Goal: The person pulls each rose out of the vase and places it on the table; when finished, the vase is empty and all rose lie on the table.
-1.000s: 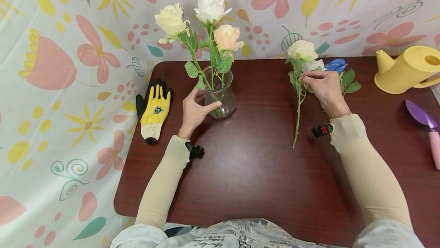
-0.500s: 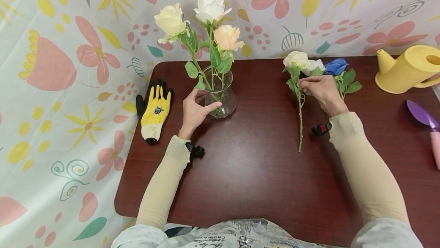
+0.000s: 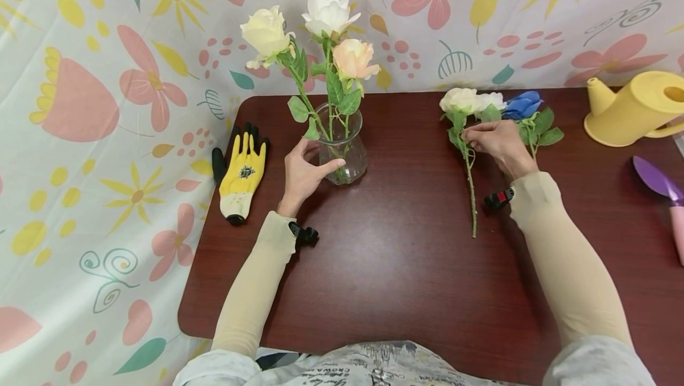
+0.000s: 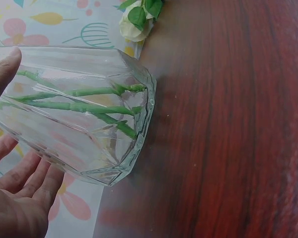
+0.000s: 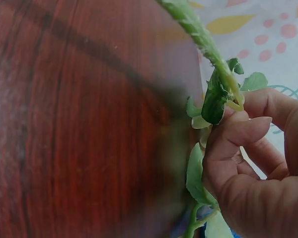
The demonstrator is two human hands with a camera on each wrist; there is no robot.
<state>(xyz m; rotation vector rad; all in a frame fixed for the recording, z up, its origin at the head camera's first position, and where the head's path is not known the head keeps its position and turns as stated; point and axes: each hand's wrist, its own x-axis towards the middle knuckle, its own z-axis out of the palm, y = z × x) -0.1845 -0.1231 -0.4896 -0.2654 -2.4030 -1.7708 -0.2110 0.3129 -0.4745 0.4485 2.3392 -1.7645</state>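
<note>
A clear glass vase point(image 3: 346, 163) holds three roses: a pale yellow rose point(image 3: 265, 32), a white rose point(image 3: 329, 15) and a peach rose point(image 3: 354, 59). My left hand point(image 3: 306, 173) grips its left side, thumb and fingers on opposite sides of the glass. In the left wrist view, green stems point(image 4: 79, 106) show through the vase wall. On the right, my right hand point(image 3: 499, 142) pinches the stem of a cream rose point(image 3: 458, 101) just below its leaves. That stem point(image 5: 203, 42) slants across the right wrist view. Close beside it lie another white flower point(image 3: 488, 101) and a blue flower point(image 3: 522, 105).
A yellow and black glove point(image 3: 243, 172) lies at the left of the dark red table point(image 3: 385, 279). To the right stand a yellow watering can point(image 3: 633, 110) and a purple trowel point(image 3: 656, 178) with a pink handle. A patterned cloth point(image 3: 149, 208) borders the table's back and left.
The cream rose has come down beside the other white flower, and its stem end has swung right. My right hand has shifted slightly with it; my left hand and the vase have stayed put.
</note>
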